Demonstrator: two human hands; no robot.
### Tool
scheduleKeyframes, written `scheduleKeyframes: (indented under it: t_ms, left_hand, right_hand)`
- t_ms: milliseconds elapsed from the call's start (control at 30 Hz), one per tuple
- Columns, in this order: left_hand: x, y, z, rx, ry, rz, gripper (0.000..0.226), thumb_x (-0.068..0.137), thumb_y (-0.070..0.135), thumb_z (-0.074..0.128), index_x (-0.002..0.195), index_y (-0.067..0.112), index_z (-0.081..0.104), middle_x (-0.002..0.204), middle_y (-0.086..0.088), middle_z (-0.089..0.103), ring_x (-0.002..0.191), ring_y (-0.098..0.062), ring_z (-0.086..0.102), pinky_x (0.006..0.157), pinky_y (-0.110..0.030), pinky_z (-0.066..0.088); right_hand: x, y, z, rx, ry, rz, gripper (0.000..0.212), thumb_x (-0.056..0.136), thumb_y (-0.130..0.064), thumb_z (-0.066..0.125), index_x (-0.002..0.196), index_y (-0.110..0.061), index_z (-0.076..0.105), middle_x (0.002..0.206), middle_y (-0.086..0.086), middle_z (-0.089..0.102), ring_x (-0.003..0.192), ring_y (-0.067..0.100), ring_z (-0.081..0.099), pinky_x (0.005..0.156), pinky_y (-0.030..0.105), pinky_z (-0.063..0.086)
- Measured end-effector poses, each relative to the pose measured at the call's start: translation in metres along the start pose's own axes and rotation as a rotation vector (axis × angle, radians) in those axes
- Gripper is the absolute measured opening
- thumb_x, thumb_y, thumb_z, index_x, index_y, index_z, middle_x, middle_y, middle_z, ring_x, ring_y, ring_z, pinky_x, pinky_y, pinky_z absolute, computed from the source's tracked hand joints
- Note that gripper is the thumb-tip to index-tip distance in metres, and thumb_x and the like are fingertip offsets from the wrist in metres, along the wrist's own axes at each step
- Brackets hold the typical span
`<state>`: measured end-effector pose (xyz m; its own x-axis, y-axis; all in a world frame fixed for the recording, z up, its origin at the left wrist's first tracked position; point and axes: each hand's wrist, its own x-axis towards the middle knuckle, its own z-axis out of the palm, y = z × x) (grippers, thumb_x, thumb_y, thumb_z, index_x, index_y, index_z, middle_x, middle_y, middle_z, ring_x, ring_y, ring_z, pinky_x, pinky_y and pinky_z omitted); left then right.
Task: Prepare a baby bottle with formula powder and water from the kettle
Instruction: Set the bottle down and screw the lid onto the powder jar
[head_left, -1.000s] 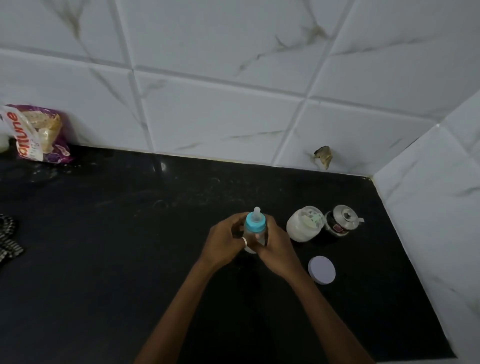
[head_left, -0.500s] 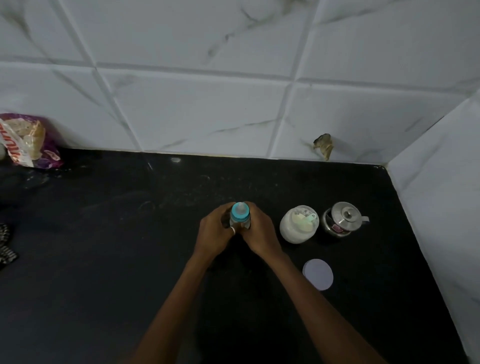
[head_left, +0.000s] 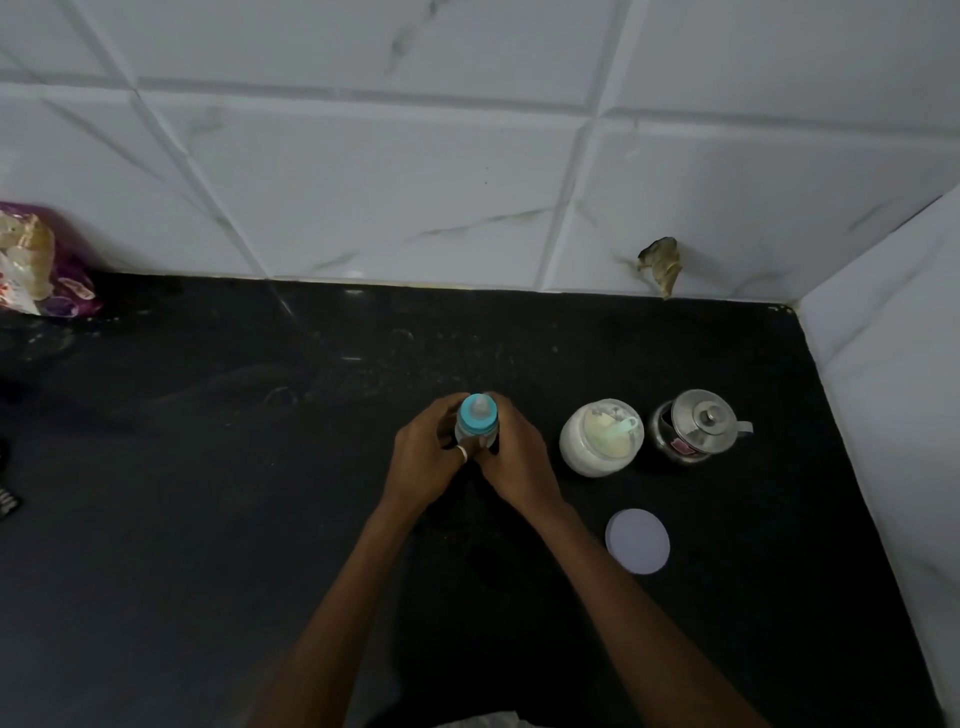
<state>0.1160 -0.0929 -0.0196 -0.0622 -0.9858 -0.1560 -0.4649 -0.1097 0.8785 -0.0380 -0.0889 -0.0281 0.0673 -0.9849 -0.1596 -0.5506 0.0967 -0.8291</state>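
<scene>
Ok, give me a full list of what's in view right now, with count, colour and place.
Baby bottle: one, clear with blue collar and teat, upright mid-counter, held by both hands.
Formula jar: one, white, open, scoop inside, right of the bottle.
Jar lid: one, pale lilac, flat on the counter nearer the camera.
Kettle: one, steel, lidded, right of the jar.
Food packet: one, purple, far left by the wall.
Counter: one, black.
Wall tiles: white, marbled.
Left hand: ring on one finger, around the bottle.
Right hand: around the bottle.
</scene>
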Motion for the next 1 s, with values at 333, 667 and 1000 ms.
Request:
scheduleKeyframes:
  t_ms: [333,667,1000]
  left_hand:
    - [-0.031,-0.010,0.000,0.000,-0.055,-0.203,0.082,0.085,0.032,0.083,0.153,0.015,0.040,0.154,-0.005,0.052,0.140,-0.019,0.051,0.106,-0.027,0.043]
    - [-0.095,-0.003,0.044,0.112,-0.206,-0.161,0.069,0.089,0.036,0.079,0.148,0.018,0.048,0.144,-0.001,0.061,0.125,-0.003,0.053,0.100,-0.020,0.043]
    - [-0.116,0.029,0.102,0.138,-0.325,-0.099,0.070,0.089,0.033,0.080,0.149,0.016,0.048,0.146,-0.002,0.059,0.133,-0.011,0.055,0.110,-0.034,0.049]
  right_hand:
    - [-0.031,0.002,-0.011,-0.108,-0.026,0.184,0.080,0.095,-0.025,0.073,0.161,-0.016,0.027,0.164,0.007,0.039,0.150,0.021,0.038,0.121,0.038,0.036]
    - [-0.110,0.024,-0.059,-0.227,0.060,0.151,0.045,0.096,-0.027,0.072,0.137,-0.018,0.057,0.139,0.000,0.061,0.129,0.013,0.056,0.099,0.018,0.037]
    - [-0.145,0.065,-0.127,-0.527,-0.041,0.352,0.073,0.096,-0.033,0.070,0.158,-0.024,0.033,0.166,0.008,0.028,0.154,0.030,0.021,0.119,0.046,0.035]
